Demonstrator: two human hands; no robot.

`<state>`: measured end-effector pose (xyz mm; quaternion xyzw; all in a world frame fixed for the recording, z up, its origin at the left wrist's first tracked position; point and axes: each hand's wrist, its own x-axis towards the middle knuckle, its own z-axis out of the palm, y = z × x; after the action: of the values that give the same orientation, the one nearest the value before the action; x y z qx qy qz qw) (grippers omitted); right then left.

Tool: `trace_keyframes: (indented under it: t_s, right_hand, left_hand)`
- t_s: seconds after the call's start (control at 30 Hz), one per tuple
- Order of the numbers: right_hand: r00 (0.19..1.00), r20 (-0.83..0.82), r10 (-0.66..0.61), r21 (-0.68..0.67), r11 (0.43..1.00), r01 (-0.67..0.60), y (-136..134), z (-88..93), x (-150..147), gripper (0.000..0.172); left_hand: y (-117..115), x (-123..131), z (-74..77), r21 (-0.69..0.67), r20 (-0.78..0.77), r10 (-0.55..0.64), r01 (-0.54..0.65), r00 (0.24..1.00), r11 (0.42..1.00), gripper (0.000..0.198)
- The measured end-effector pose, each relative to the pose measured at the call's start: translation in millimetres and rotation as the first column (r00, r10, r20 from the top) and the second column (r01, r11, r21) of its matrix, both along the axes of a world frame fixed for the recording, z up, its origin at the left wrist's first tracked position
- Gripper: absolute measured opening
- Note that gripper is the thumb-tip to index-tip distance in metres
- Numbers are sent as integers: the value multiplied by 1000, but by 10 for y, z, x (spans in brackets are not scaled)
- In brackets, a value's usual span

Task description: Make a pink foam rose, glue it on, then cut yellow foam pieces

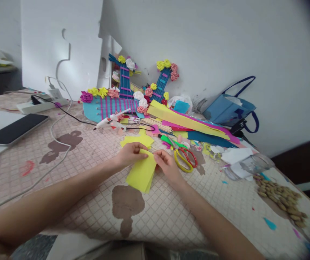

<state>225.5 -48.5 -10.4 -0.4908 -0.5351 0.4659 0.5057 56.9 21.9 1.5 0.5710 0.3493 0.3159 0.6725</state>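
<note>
A folded sheet of yellow paper (142, 174) hangs over the table, its layers parted at the lower right corner. My left hand (131, 155) pinches its top edge, thumb on the near face. At the upper right corner, the fingers of my right hand (167, 165) are closed on the same paper. Just behind my hands lie yellow paper pieces (137, 139). Red-and-yellow-handled scissors (185, 159) rest right of my right hand, beside a green-handled cutter (172, 141).
A white glue gun (111, 122) lies behind, its black cable trailing across the table. Farther back stand blue craft pieces (108, 107) with paper flowers. Long paper strips (190, 122), a clear cup (256, 164) and peanuts (279, 196) are rightward; a tablet (15, 129) is leftward.
</note>
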Motion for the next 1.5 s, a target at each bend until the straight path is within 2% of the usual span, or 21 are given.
trace_keyframes:
  t_s: [0.1,0.27,0.4,0.5,0.7,0.8,0.87,0.97,1.13,1.27,1.5]
  right_hand:
    - [999,26,-20,-31,999,20,8,-23,10,23]
    - [998,11,-62,-5,998,62,30,-61,35,24]
    - [998,-59,-5,-75,997,1,20,-56,23,26]
    - [994,-106,-9,-135,991,-5,18,-26,21,28]
    - [969,-177,-173,-130,980,151,82,31,132,29]
    - [937,-274,-219,-161,970,179,117,39,184,28]
    - [916,-339,-217,-182,970,163,125,40,193,26]
    - [920,-363,-150,-223,972,71,103,39,172,29]
    - [975,-221,28,-286,954,-93,24,20,107,33]
    - [988,-149,35,-286,955,-77,9,-13,83,34]
    - [989,-145,0,-278,960,-41,40,-56,94,33]
  left_hand:
    - [-5,13,-14,86,-23,-5,7,1000,996,43]
    - [-39,21,13,95,-126,3,9,992,995,39]
    - [-35,26,-14,108,-160,12,6,987,994,35]
    - [-34,28,-26,49,-139,-12,19,990,999,34]
    - [-92,6,60,-144,-154,-225,204,962,968,32]
    - [-120,2,82,-175,-177,-254,224,951,959,31]
    - [-122,5,76,-180,-183,-238,206,954,962,31]
    - [-99,5,65,-167,-173,-184,155,968,974,29]
    - [-37,-21,84,-165,-135,-100,77,986,983,29]
    - [-16,-31,95,-162,-148,-76,52,986,985,30]
    - [-22,-9,95,-144,-129,-60,41,990,989,31]
